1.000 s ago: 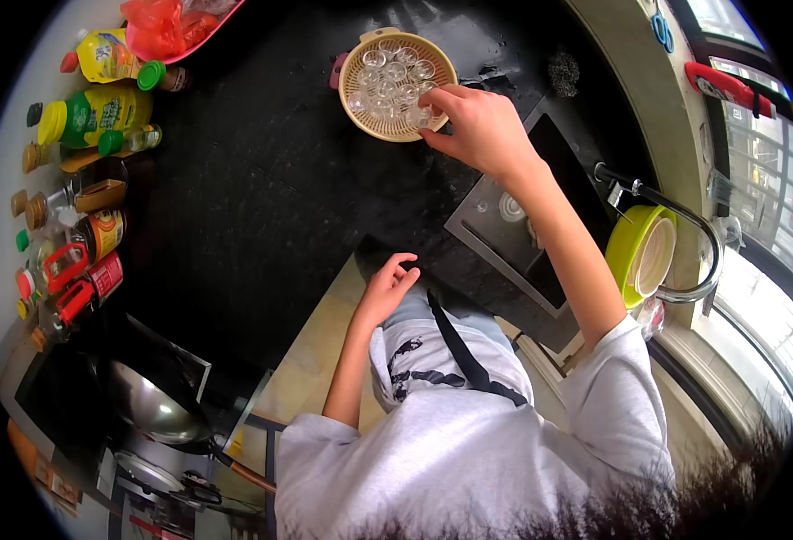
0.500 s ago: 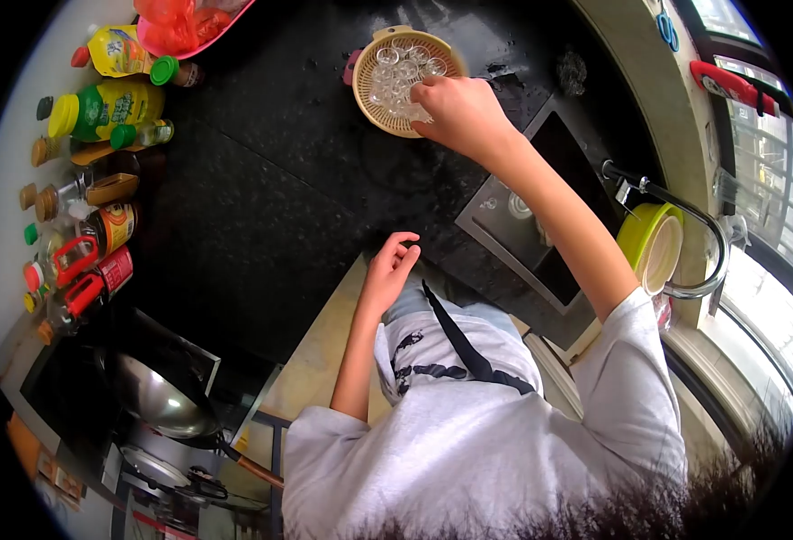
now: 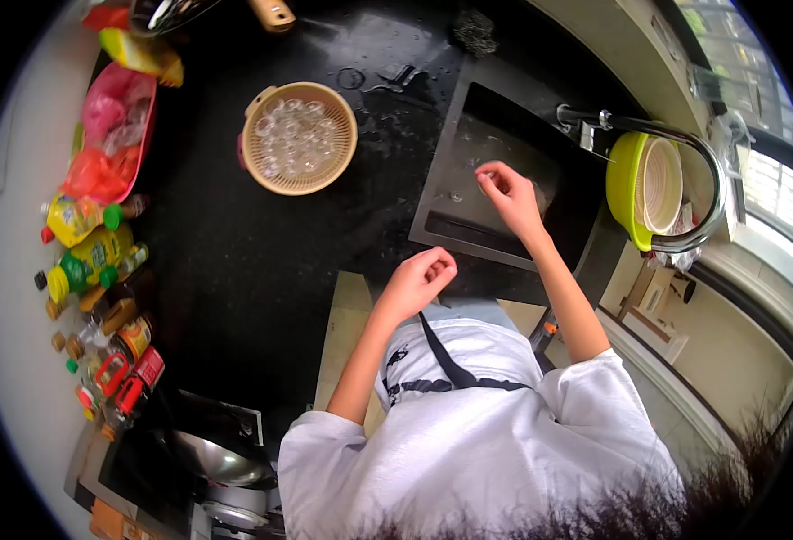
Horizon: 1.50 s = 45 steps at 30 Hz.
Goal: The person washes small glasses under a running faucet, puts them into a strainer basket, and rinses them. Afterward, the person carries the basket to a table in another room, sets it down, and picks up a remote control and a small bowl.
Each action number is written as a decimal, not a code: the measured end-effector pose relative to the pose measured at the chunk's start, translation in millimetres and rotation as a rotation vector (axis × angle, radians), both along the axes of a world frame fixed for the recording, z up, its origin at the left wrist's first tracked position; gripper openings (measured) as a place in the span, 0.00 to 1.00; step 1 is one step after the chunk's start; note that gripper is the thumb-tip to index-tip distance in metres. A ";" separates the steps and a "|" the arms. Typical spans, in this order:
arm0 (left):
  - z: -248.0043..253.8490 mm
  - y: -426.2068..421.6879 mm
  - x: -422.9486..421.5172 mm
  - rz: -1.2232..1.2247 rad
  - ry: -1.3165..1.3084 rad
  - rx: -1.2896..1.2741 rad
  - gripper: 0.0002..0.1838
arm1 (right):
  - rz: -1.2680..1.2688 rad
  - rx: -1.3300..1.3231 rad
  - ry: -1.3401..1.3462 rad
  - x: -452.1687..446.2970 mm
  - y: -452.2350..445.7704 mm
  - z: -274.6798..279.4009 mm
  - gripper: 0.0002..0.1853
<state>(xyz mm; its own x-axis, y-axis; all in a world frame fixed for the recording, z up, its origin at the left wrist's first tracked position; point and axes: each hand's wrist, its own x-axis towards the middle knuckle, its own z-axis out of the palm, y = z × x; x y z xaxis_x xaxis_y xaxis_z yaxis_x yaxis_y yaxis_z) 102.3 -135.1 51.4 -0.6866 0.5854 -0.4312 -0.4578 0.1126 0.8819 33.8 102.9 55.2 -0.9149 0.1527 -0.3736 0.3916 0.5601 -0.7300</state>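
My left hand (image 3: 418,281) hovers at the counter's front edge, its fingers loosely curled and no object visible in it. My right hand (image 3: 511,200) is over the sink (image 3: 439,171), fingers bent, thumb and forefinger a little apart, with nothing seen between them. Well to the left of my right hand, a beige plastic basket (image 3: 349,113) stands on the black counter (image 3: 234,243). Several small clear cups (image 3: 295,135) lie heaped inside the basket. A pinkish edge of something shows under its left side.
The curved black faucet (image 3: 675,135) and a green basin (image 3: 623,184) stand right of the sink. Behind it lies a steel scrubber (image 3: 475,32). Sauce bottles (image 3: 135,335) and a pink basket (image 3: 150,135) line the left wall. A wok (image 3: 221,461) sits on the stove.
My right hand has left the basket of cups and come back over the sink. The camera view has turned, so the basket appears farther left and lower; a pan's handle now shows at the top.
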 end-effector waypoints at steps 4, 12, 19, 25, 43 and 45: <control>-52.5 101.7 -33.4 -0.219 0.131 0.058 0.08 | -0.105 0.116 -0.077 71.9 102.7 -117.3 0.16; -160.8 167.2 -65.9 -0.443 0.279 -1.081 0.49 | -0.149 0.340 -0.095 16.8 98.7 -196.8 0.35; -212.4 164.6 -59.6 -0.812 0.438 -1.225 0.33 | 0.172 0.489 -0.041 15.7 48.5 -222.5 0.33; -220.7 141.8 -68.1 -0.767 0.461 -0.954 0.22 | 0.287 0.428 0.017 56.5 65.4 -238.0 0.19; -156.8 156.3 -87.6 -0.289 0.892 -0.467 0.09 | 0.131 -0.060 -0.120 26.8 116.9 -154.1 0.20; -151.0 159.2 -85.3 -0.476 0.858 -0.400 0.09 | 0.074 -0.063 -0.146 16.9 123.5 -149.1 0.22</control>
